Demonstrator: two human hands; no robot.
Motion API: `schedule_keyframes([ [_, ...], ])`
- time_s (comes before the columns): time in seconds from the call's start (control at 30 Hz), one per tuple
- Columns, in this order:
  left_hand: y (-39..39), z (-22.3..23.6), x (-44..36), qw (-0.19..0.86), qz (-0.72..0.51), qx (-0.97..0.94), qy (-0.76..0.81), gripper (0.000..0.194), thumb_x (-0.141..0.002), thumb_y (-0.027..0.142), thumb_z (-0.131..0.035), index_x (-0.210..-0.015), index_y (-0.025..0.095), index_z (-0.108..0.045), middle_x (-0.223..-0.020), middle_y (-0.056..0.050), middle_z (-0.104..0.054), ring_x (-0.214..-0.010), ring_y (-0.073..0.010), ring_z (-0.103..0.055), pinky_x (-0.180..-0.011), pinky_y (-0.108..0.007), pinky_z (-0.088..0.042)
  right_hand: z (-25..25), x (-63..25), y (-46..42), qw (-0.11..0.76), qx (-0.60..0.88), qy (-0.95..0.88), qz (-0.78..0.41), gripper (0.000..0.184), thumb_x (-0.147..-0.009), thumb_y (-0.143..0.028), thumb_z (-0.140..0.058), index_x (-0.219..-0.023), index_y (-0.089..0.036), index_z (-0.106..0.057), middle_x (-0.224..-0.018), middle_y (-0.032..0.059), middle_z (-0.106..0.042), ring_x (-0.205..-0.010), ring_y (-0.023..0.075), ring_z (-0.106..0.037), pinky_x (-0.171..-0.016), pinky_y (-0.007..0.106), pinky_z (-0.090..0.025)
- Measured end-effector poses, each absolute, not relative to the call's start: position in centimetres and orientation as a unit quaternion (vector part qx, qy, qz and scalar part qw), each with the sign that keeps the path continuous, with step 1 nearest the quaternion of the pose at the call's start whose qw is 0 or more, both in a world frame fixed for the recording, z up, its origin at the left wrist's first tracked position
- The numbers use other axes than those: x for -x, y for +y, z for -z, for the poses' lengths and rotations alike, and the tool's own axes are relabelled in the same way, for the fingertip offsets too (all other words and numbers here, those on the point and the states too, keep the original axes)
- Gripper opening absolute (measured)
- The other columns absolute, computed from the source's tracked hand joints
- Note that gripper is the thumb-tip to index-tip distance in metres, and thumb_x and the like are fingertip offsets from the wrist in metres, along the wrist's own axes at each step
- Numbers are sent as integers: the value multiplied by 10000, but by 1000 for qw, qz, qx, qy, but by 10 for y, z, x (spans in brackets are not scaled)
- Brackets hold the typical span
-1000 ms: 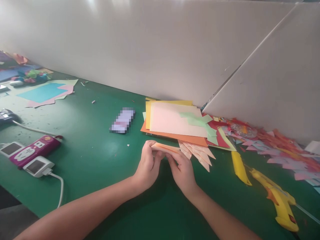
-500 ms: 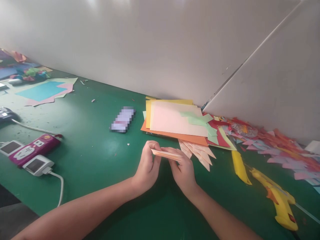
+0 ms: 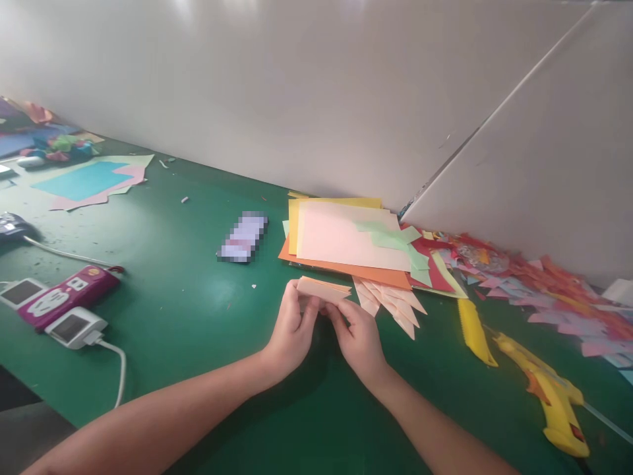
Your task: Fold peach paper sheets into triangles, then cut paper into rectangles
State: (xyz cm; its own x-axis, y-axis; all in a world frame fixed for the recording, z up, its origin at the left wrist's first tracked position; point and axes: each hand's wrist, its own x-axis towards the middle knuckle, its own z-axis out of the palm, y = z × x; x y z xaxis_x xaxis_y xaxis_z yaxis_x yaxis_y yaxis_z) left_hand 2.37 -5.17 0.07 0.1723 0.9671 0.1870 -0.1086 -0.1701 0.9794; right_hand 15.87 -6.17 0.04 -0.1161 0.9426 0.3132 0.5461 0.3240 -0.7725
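A folded piece of pale peach paper (image 3: 321, 289) is held above the green table between my two hands. My left hand (image 3: 293, 323) pinches its left end, thumb on the near side. At its lower right edge, my right hand (image 3: 359, 333) grips with thumb and bent fingers; some fingertips are hidden behind the paper. Its layers part slightly along the top edge. Just beyond my right hand lie several folded peach paper pieces (image 3: 390, 303), fanned out beside a stack of coloured paper sheets (image 3: 341, 234).
A phone with a blurred screen (image 3: 243, 237) lies left of the stack. To the right are a yellow cutter (image 3: 475, 331), a yellow glue gun (image 3: 548, 389) and paper scraps (image 3: 524, 277). A purple power strip (image 3: 72, 297) with white chargers and cables sits at left. A wall (image 3: 247, 99) borders the table.
The folded paper has tilted so its near face shows, and it sits slightly higher. My right hand's fingers have shifted toward its lower edge.
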Motion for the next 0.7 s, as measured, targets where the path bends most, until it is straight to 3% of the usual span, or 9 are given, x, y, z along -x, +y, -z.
schedule_keyframes([
  [0.2, -50, -5, -20, 502, -493, -564, 434, 91, -932, 294, -416, -929, 206, -395, -884, -12, -511, -800, -133, -522, -675, -250, -446, -2, -157, -64, 385, 539, -710, -240, 286, -934, -336, -384, -736, -217, -552, -657, 19, -560, -635, 175, -544, -582, 289, -418],
  [0.4, -46, -7, -15, 520, -444, -554, 475, 263, -873, 361, -521, -748, 197, -357, -689, 47, -412, -609, -93, -423, -525, -201, -358, -2, -155, -67, 370, 557, -679, -304, 349, -933, -381, -373, -626, -216, -390, -572, -21, -446, -545, 128, -435, -517, 254, -350],
  [0.57, -32, -17, -1, 677, -423, -454, 395, 295, -794, 396, -633, -973, 181, -536, -867, -33, -599, -792, -170, -581, -665, -275, -476, -6, -156, -66, 389, 520, -596, -473, 347, -895, -468, -430, -687, -195, -485, -595, -23, -447, -554, 116, -415, -490, 236, -347],
  [0.7, -26, -28, 9, 787, -354, -411, 296, 341, -810, 394, -625, -1061, 166, -592, -1030, -105, -630, -937, -235, -611, -812, -357, -496, -9, -155, -67, 360, 468, -554, -587, 381, -844, -521, -492, -671, -182, -498, -598, -32, -412, -545, 101, -377, -481, 227, -324],
])
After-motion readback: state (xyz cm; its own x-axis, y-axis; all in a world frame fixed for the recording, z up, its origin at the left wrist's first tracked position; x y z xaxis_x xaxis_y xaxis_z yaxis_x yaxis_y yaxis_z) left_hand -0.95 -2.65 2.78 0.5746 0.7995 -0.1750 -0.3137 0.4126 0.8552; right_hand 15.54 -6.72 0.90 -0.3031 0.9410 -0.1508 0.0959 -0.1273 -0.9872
